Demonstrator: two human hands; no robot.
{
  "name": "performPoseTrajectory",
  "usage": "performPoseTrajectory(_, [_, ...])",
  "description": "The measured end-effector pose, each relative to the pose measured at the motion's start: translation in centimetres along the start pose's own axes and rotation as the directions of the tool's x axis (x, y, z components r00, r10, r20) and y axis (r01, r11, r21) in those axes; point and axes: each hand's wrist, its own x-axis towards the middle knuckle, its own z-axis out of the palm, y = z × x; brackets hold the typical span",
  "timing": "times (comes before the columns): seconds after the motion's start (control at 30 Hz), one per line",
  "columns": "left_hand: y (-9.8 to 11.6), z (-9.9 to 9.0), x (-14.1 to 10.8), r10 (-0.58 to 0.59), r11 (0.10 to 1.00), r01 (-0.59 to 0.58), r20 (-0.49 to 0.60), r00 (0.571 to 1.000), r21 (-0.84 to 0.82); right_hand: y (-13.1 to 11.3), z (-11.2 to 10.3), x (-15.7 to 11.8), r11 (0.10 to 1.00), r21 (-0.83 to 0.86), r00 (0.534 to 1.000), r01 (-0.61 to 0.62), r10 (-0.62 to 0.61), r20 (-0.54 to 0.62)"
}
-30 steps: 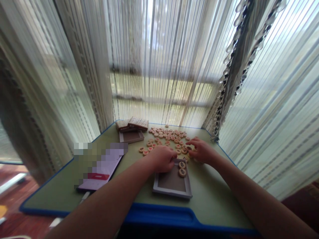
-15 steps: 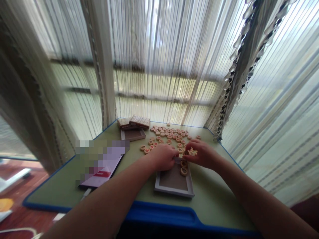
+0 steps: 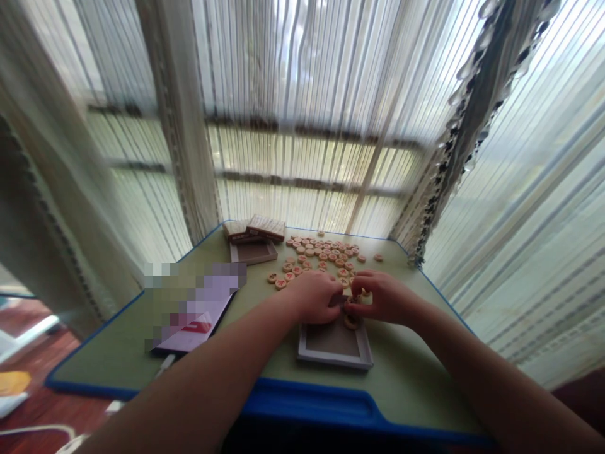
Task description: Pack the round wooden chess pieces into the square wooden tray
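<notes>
Grip of the right hand [image 3: 384,297] bends over the far right corner of the shallow tray [image 3: 334,362], by a round piece [image 3: 351,324] inside; whether it clamps another, I cannot tell. The left hand [image 3: 314,297] covers the far left corner, its hold hidden too. Loose pieces [image 3: 309,251] lie beyond on the desk [image 3: 416,372]. They look light, stiff, perhaps slippery; best pinched by their rims. Distant markings blur.

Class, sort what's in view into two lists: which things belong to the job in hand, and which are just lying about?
Job in hand:
- the round pieces
- the near tray, under both hands: left, right

Lying about:
- the phone and cable
- two flat boxes
- the far tray
</notes>
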Motion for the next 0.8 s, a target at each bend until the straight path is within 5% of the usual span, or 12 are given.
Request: performPoseTrajectory(0.8, [-0.27, 0.22, 0.02, 0.029, 1.000, -0.029, 0.001, 1.000, -0.003, -0.04, 0.14, 0.17, 1.000, -0.014, 1.000, -0.008, 0.008, 0.014])
